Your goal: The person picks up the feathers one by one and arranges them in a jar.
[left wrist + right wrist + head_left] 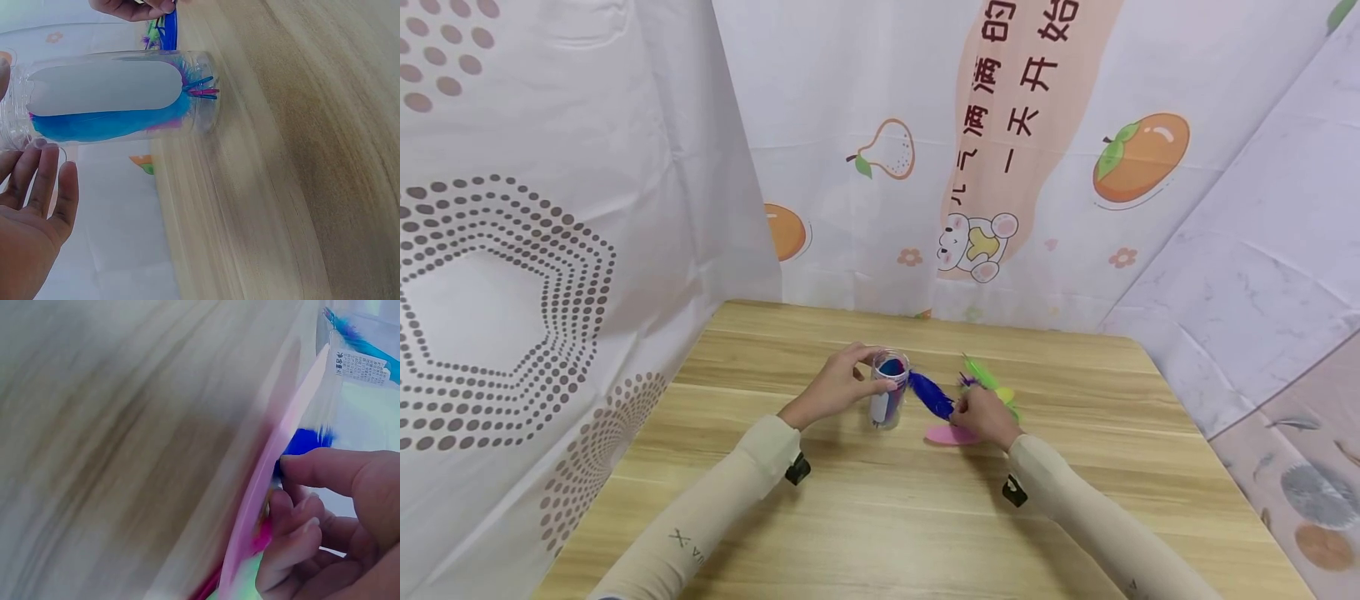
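Note:
A clear jar [889, 400] with blue and pink feathers inside stands on the table; a pale label covers part of its side in the left wrist view [106, 87]. My left hand [838, 385] grips the jar near its rim, thumb and fingers around it. To the right, my right hand [987, 415] pinches the end of a dark blue feather [931, 395], whose other end points at the jar. A pink feather [950, 435] lies just below the right hand, and it looms close in the right wrist view [269, 469].
Green feathers [981, 373] and a yellow one [1004, 393] lie behind and right of my right hand, with a purple piece [972, 382] beside them. The wooden table [880, 525] meets printed curtains [850, 283] at its back edge.

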A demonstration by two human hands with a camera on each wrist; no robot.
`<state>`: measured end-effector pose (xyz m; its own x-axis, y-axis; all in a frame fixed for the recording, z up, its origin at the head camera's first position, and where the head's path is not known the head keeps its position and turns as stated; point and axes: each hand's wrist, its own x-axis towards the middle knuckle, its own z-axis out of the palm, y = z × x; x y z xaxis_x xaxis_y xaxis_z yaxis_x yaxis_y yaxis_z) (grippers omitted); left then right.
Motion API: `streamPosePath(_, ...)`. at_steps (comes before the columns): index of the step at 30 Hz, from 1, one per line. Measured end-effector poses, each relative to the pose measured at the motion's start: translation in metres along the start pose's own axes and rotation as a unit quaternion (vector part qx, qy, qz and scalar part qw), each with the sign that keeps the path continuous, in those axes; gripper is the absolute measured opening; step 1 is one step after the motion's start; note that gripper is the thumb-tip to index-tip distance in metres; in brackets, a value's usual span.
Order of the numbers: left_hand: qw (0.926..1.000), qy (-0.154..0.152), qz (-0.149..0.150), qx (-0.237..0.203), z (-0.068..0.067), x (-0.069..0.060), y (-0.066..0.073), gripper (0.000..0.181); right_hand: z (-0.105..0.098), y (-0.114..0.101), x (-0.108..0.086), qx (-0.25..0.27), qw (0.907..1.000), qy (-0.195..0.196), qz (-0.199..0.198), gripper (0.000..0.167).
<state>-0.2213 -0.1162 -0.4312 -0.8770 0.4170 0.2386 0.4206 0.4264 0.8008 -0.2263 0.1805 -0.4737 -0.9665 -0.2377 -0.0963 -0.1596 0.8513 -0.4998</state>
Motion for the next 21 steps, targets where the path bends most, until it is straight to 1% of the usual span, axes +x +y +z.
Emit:
streamPosePath(3,1.0000,0.002,0.002,0.002,0.000,0.000,0.000,0.056,0.000,0.001,0.001,-0.003,1.0000,0.005,-0.008,0.032)
streamPosePath(6,1.0000,0.003,0.003,0.004,0.000,0.000,0.000,0.056,0.000,0.003,0.001,-0.002,0.9998,0.016,-0.009,0.024)
streamPosePath(8,1.0000,0.003,0.001,0.005,0.000,0.001,0.000,0.057,-0.002,0.004,0.001,0.008,0.9996,0.027,-0.009,0.017)
streamPosePath(10,1.0000,0.002,0.000,0.006,0.000,0.001,0.000,0.057,-0.005,0.006,0.001,0.026,0.9987,0.043,-0.013,0.012)
streamPosePath(13,1.0000,0.002,-0.003,0.006,0.000,0.001,-0.001,0.057,-0.010,0.007,0.003,0.071,0.9956,0.057,-0.024,0.008)
streamPosePath(15,1.0000,0.002,-0.002,0.004,0.000,0.001,-0.001,0.057,-0.014,0.008,0.003,0.100,0.9926,0.062,-0.029,0.008)
streamPosePath(17,1.0000,0.003,-0.003,0.002,0.001,0.001,-0.002,0.057,-0.018,0.008,0.003,0.113,0.9908,0.065,-0.034,0.012)
streamPosePath(21,1.0000,0.003,-0.004,0.001,0.001,0.001,-0.003,0.057,-0.023,0.010,0.001,0.094,0.9913,0.081,-0.045,0.020)
